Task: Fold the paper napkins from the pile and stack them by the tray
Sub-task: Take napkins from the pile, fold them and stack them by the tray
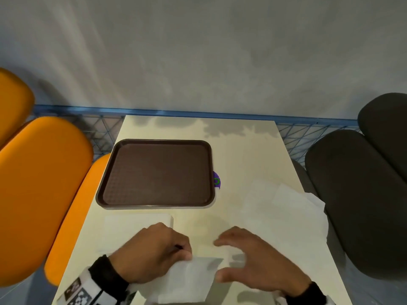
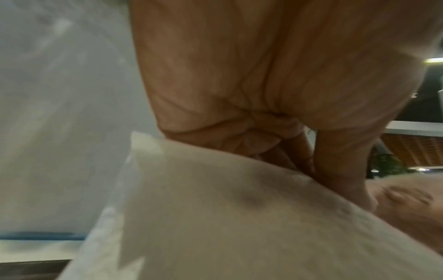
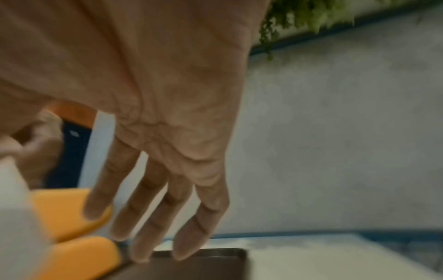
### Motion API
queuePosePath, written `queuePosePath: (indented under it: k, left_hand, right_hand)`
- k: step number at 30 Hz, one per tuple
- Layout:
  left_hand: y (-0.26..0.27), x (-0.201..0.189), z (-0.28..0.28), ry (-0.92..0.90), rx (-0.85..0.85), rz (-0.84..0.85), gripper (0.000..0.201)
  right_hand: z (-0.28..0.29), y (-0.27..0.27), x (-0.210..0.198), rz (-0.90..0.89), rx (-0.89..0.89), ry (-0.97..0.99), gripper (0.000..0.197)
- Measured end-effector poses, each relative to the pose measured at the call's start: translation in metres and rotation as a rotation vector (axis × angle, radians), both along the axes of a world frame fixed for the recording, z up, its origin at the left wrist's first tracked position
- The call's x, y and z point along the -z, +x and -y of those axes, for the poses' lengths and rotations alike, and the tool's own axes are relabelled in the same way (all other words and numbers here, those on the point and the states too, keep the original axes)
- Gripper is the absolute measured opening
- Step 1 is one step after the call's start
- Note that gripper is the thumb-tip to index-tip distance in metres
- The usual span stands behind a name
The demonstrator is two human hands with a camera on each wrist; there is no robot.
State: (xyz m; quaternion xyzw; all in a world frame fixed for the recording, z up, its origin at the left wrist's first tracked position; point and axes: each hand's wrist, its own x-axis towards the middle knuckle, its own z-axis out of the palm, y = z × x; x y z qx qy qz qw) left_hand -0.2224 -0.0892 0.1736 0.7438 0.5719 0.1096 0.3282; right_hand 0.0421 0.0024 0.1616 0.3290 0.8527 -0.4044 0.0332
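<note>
My left hand [image 1: 154, 254] grips a white folded napkin [image 1: 189, 280] at its upper left corner, near the table's front edge. In the left wrist view the napkin [image 2: 239, 227] fills the lower frame under my curled fingers [image 2: 275, 147]. My right hand [image 1: 253, 256] hovers just right of the napkin with its fingers spread, holding nothing; the right wrist view shows those fingers [image 3: 153, 208] straight. A brown tray [image 1: 158, 172] lies at mid-table. A stack of folded napkins [image 1: 136, 221] sits just in front of the tray. The loose napkin pile [image 1: 284, 208] lies at the right.
The cream table [image 1: 242, 150] ends at a grey wall with a blue rail [image 1: 198, 113]. Orange seats [image 1: 39, 183] stand to the left, dark seats [image 1: 363, 194] to the right. A small purple thing [image 1: 217, 180] peeks out by the tray's right rim.
</note>
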Motion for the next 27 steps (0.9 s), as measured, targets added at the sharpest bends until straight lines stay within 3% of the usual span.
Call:
queuePosePath:
  k: [1, 3, 6, 8, 12, 15, 17, 19, 22, 24, 27]
  left_hand:
    - [0.007, 0.000, 0.002, -0.002, 0.027, -0.017, 0.023]
    - [0.013, -0.002, 0.005, -0.044, 0.037, 0.021, 0.025]
    - [-0.013, -0.012, 0.017, -0.111, -0.049, 0.035, 0.026]
    - [-0.038, -0.018, 0.031, -0.140, -0.120, 0.047, 0.028]
    - [-0.060, -0.019, 0.053, -0.188, -0.267, 0.268, 0.029]
    - [-0.054, -0.013, 0.056, -0.234, -0.370, 0.591, 0.071]
    - [-0.048, -0.011, 0.049, -0.263, -0.343, 0.645, 0.090]
    - [-0.043, -0.008, 0.041, -0.306, -0.231, 0.590, 0.080]
    - [-0.052, 0.000, 0.038, -0.318, -0.188, 0.527, 0.033]
    - [-0.070, 0.011, 0.044, -0.318, -0.301, 0.570, 0.031]
    - [-0.105, 0.038, 0.056, -0.324, -0.556, 0.667, 0.029]
  right_hand:
    - [0.007, -0.013, -0.001, -0.034, -0.053, -0.017, 0.061]
    - [0.022, -0.036, -0.002, -0.102, -0.176, 0.002, 0.038]
    - [0.024, -0.037, -0.007, -0.077, -0.137, -0.057, 0.052]
    - [0.017, -0.029, -0.013, -0.003, -0.098, -0.090, 0.052]
    - [0.020, -0.036, -0.037, 0.136, -0.090, -0.039, 0.043]
    - [0.035, -0.059, -0.066, 0.211, -0.098, -0.055, 0.032]
    - [0.039, -0.076, -0.079, 0.253, -0.152, -0.111, 0.046]
    - [0.040, -0.094, -0.083, 0.269, -0.215, -0.156, 0.039]
    - [0.031, -0.112, -0.069, 0.172, -0.161, -0.222, 0.021]
    - [0.022, -0.112, -0.050, 0.118, -0.044, -0.231, 0.028]
    - [0.017, -0.113, -0.014, 0.028, 0.217, -0.301, 0.024]
